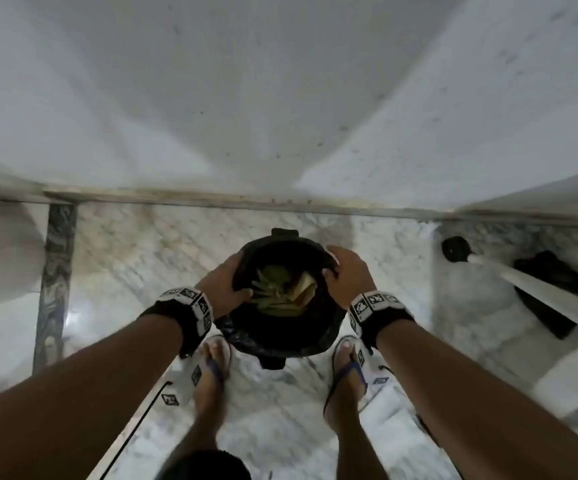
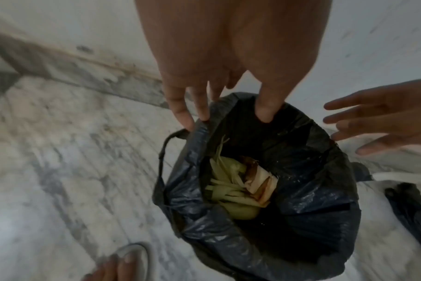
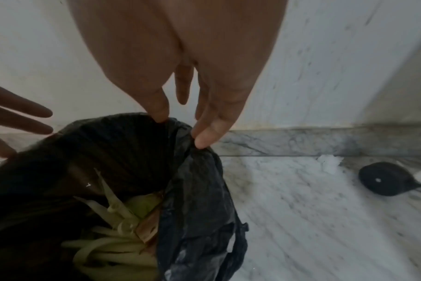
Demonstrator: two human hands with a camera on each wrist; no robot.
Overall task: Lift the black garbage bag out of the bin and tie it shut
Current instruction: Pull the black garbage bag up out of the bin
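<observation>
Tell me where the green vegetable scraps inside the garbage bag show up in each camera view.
Head: green vegetable scraps at centre, between both hands.
Left wrist: scraps right of centre, deep in the black garbage bag.
Right wrist: scraps lower left.
Shared landmark: the brown paper scrap beside them.

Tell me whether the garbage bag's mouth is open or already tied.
Open, not tied. The black garbage bag gapes wide over the bin, green scraps visible inside; the left hand and right hand only touch its rim.
</observation>
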